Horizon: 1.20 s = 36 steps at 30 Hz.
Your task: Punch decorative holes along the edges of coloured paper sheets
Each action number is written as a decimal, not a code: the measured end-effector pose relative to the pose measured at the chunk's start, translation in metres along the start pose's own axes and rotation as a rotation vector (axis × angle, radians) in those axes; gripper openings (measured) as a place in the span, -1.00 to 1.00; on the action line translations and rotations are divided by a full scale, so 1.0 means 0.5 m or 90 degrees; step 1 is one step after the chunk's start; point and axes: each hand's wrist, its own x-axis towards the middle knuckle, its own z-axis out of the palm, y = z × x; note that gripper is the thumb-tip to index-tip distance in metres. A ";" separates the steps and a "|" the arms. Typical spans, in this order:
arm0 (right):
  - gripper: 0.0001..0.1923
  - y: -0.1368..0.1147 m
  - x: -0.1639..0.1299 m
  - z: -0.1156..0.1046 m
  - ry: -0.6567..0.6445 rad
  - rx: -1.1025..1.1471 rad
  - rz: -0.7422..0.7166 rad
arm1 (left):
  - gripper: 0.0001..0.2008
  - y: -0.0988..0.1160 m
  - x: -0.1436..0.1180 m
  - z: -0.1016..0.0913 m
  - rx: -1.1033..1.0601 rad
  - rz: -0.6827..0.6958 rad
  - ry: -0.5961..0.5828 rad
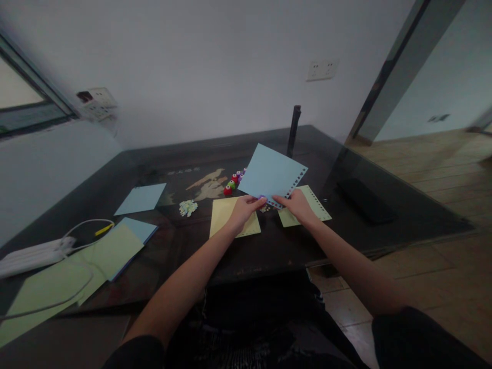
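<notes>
A light blue paper sheet with a row of punched holes along its right edge is lifted above the dark table. My right hand grips its lower edge. My left hand pinches a small purple punch at the sheet's lower corner. Under my left hand lies a yellow sheet. Under my right hand lies a pale green sheet with punched holes. Small paper bits lie between them.
Several small coloured punches stand behind the sheets, next to a pile of cut-outs. More blue and green sheets lie left, beside a white power strip with cable. A black post stands at the back.
</notes>
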 end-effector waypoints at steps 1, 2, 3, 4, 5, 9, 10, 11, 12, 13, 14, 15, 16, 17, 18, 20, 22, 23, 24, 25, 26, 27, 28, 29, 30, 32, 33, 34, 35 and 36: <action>-0.78 0.000 0.000 0.000 0.001 0.004 0.004 | -0.66 0.000 0.000 0.000 0.000 -0.002 -0.011; -0.77 -0.001 0.000 0.001 0.005 0.009 0.009 | -0.66 0.001 0.000 -0.001 0.001 -0.004 -0.023; -0.77 -0.001 -0.001 0.001 0.011 0.016 0.013 | -0.66 0.001 0.000 -0.001 0.003 -0.005 -0.036; -0.76 -0.002 0.000 0.001 0.018 0.024 0.018 | -0.66 0.002 0.000 -0.002 0.007 -0.006 -0.047; -0.76 -0.001 0.000 0.001 0.025 0.034 0.023 | -0.67 0.004 0.000 -0.002 0.012 -0.009 -0.055; -0.75 0.000 0.004 -0.001 0.053 0.086 0.045 | -0.68 0.008 0.002 -0.007 0.021 -0.034 -0.072; -0.74 -0.001 0.004 -0.002 0.063 0.100 0.048 | -0.68 0.009 0.003 -0.008 0.023 -0.045 -0.073; -0.74 -0.003 0.004 -0.003 0.075 0.113 0.050 | -0.67 0.009 0.005 -0.009 0.025 -0.056 -0.072; -0.74 -0.005 0.004 -0.004 0.085 0.122 0.052 | -0.67 0.009 0.006 -0.011 0.028 -0.068 -0.068; -0.73 -0.007 0.004 -0.005 0.092 0.130 0.056 | -0.66 0.009 0.008 -0.012 0.029 -0.078 -0.062; -0.73 -0.010 0.003 -0.005 0.097 0.135 0.060 | -0.66 0.009 0.009 -0.013 0.027 -0.087 -0.056; -0.72 -0.012 0.002 -0.005 0.099 0.139 0.064 | -0.66 0.009 0.010 -0.013 0.023 -0.095 -0.053; -0.71 -0.015 0.002 -0.005 0.099 0.145 0.068 | -0.67 0.009 0.011 -0.013 0.017 -0.102 -0.053; -0.70 -0.016 0.001 -0.005 0.096 0.151 0.070 | -0.66 0.008 0.012 -0.014 0.009 -0.108 -0.055; -0.70 -0.018 0.001 -0.005 0.094 0.155 0.072 | -0.66 0.006 0.012 -0.014 0.001 -0.115 -0.058; -0.72 -0.020 0.001 -0.005 0.090 0.155 0.071 | -0.65 0.002 0.015 -0.016 -0.017 -0.127 -0.060; -0.76 -0.022 0.001 -0.006 0.087 0.142 0.070 | -0.64 -0.003 0.019 -0.020 -0.039 -0.138 -0.060; -0.77 -0.024 0.001 -0.007 0.089 0.132 0.070 | -0.64 -0.005 0.021 -0.021 -0.052 -0.147 -0.062; -0.79 -0.027 0.001 -0.008 0.091 0.122 0.069 | -0.63 -0.006 0.023 -0.023 -0.067 -0.158 -0.066; -0.80 -0.029 0.000 -0.009 0.095 0.113 0.068 | -0.61 -0.006 0.025 -0.024 -0.082 -0.172 -0.072; -0.80 -0.032 -0.001 -0.009 0.099 0.104 0.066 | -0.60 -0.006 0.026 -0.025 -0.094 -0.188 -0.076; -0.80 -0.034 -0.002 -0.010 0.103 0.098 0.064 | -0.58 -0.004 0.027 -0.025 -0.104 -0.204 -0.079; -0.80 -0.036 -0.002 -0.010 0.106 0.096 0.064 | -0.58 -0.002 0.026 -0.025 -0.110 -0.215 -0.078; -0.80 -0.037 -0.003 -0.010 0.108 0.099 0.065 | -0.59 0.000 0.025 -0.024 -0.111 -0.219 -0.075; -0.79 -0.037 -0.003 -0.009 0.108 0.107 0.069 | -0.62 0.001 0.024 -0.022 -0.107 -0.213 -0.072; -0.78 -0.035 -0.002 -0.006 0.104 0.142 0.075 | -0.72 0.004 0.020 -0.018 -0.085 -0.182 -0.070; -0.78 -0.033 -0.002 -0.004 0.099 0.168 0.079 | -0.76 0.004 0.017 -0.016 -0.069 -0.164 -0.072; -0.78 -0.030 -0.001 -0.002 0.089 0.197 0.085 | -0.77 0.003 0.015 -0.014 -0.051 -0.147 -0.074; -0.78 -0.028 -0.001 0.000 0.075 0.229 0.092 | -0.77 0.003 0.013 -0.012 -0.032 -0.134 -0.076; -0.79 -0.027 -0.001 0.002 0.057 0.262 0.101 | -0.75 0.002 0.012 -0.010 -0.011 -0.123 -0.077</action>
